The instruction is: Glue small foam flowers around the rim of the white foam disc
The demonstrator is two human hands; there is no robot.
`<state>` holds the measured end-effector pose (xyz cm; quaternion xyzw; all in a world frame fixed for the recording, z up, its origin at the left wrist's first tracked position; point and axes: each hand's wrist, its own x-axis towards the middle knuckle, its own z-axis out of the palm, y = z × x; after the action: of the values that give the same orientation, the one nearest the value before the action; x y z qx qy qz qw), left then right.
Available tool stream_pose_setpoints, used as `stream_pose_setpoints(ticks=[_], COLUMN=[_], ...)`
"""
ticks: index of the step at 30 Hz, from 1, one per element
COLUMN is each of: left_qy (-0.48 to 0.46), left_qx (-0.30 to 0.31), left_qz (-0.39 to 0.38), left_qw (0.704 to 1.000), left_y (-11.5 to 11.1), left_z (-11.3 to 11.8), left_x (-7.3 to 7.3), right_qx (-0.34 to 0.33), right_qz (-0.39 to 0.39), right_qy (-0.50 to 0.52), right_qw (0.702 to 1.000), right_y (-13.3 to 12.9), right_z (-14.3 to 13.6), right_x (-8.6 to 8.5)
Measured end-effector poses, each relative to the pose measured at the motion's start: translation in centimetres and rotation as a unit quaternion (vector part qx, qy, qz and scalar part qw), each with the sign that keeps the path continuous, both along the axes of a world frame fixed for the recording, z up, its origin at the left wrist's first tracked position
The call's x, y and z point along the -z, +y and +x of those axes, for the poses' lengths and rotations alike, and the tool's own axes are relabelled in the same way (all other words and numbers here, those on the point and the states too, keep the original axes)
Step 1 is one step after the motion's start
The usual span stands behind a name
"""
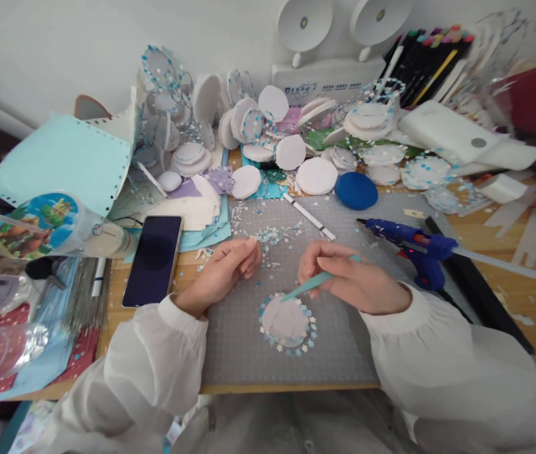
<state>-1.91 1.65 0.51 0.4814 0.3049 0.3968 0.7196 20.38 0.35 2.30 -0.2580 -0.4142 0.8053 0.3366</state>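
In my right hand [350,277] is a pair of teal tweezers [308,287], held between curled fingers and slanting down to the left. Their tip is over the upper edge of a round white paper disc [284,323], ringed with tiny blue and white flowers, which lies on the grey cutting mat [230,353]. My left hand [230,268] is closed, thumb against the curled fingers, up and left of the disc. Whatever may be pinched there is too small to make out. Behind it, loose tiny flowers [272,235] are scattered on the mat.
A blue glue gun [410,243] with a glue stick lies to the right, beside a black bar [485,290]. A phone [153,261] and a lidded cup [41,224] are on the left. White discs [316,176], a blue lid [356,190] and a pen [309,216] lie behind.
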Motion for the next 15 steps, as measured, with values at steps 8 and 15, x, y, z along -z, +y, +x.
stream_pose_setpoints(ticks=[8,15], left_qy=[-0.02,0.055], left_qx=[-0.111,0.062], left_qz=[0.07,0.255], left_qw=[0.991,0.963], left_y=[-0.1,-7.8], left_z=[-0.2,-2.7], left_x=[-1.9,-7.2], right_qx=[0.098,0.249], right_qz=[-0.039,-0.174], right_qy=[0.034,0.097], right_qw=[0.994,0.948], right_y=[0.2,0.9], right_z=[0.1,0.4], right_x=[0.0,0.0])
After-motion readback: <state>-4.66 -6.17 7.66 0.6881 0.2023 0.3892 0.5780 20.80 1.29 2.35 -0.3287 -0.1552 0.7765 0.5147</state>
